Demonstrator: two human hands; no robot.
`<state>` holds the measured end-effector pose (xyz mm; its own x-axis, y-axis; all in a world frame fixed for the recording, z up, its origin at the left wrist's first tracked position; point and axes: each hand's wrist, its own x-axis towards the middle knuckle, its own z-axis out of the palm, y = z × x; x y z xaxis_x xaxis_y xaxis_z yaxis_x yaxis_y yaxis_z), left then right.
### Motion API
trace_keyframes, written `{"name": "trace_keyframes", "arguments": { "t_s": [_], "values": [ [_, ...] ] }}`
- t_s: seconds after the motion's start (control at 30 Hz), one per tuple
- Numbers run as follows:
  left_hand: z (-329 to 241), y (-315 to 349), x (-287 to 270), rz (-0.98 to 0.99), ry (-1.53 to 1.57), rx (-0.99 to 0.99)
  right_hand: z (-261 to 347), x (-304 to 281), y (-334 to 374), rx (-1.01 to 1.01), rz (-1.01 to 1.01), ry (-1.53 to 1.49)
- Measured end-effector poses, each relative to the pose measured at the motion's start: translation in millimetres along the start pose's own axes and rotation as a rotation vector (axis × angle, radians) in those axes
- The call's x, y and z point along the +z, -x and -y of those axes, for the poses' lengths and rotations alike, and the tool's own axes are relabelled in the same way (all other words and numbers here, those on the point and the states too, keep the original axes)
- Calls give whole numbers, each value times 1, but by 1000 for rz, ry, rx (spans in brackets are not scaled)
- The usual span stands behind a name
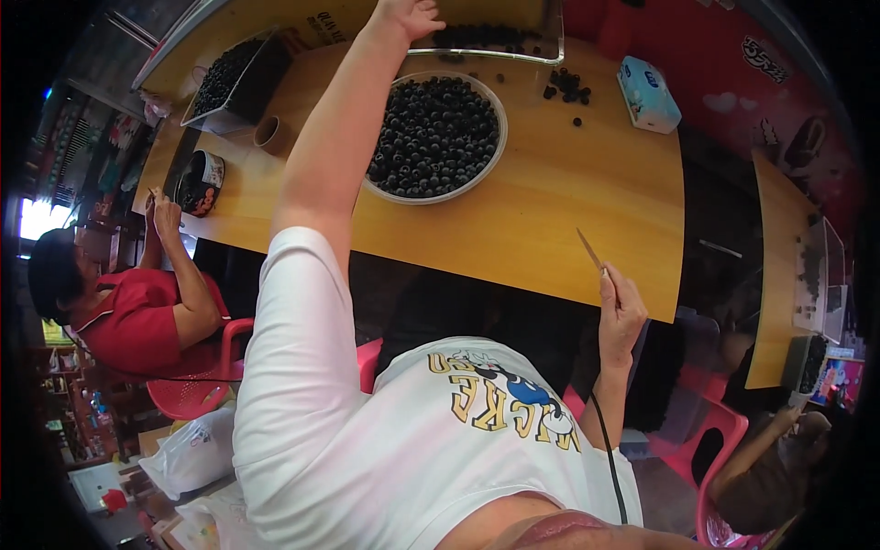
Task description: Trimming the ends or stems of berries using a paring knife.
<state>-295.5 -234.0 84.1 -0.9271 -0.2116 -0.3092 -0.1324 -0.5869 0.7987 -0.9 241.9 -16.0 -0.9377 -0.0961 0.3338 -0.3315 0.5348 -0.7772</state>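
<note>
My left arm stretches across the table to its far side. There my left hand [411,16], partly cut off by the upper edge, has its fingers apart and holds nothing I can see. It is beside a clear plastic bin [495,57] with small dark round fruits inside. Under that forearm, a large round white tub [502,137] is filled with the same dark fruits [435,137]. Low at the right, by the table's near edge, my right hand [621,316] grips a small pointed knife [588,247], its blade tilted up and away.
Loose fruits [568,87] lie near a blue tissue pack [649,94] at the far right. Leftward are another fruit-filled bin [229,87], a brown cup [269,134] and a printed tub [200,183]. A person in red [151,316] works there; another person [779,467] sits at the right.
</note>
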Motion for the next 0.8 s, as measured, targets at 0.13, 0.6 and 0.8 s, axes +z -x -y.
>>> {"name": "trace_keyframes", "arguments": {
  "t_s": [0.13,0.6,0.8],
  "values": [
    [39,93,34,281,-786,300,-14,-5,3,46,-58,15],
    [92,210,-24,2,-1915,462,-1,0,-5,-53,-2,16],
    [126,238,23,107,-884,445,8,-10,-11,-42,13,39]
  ]
}}
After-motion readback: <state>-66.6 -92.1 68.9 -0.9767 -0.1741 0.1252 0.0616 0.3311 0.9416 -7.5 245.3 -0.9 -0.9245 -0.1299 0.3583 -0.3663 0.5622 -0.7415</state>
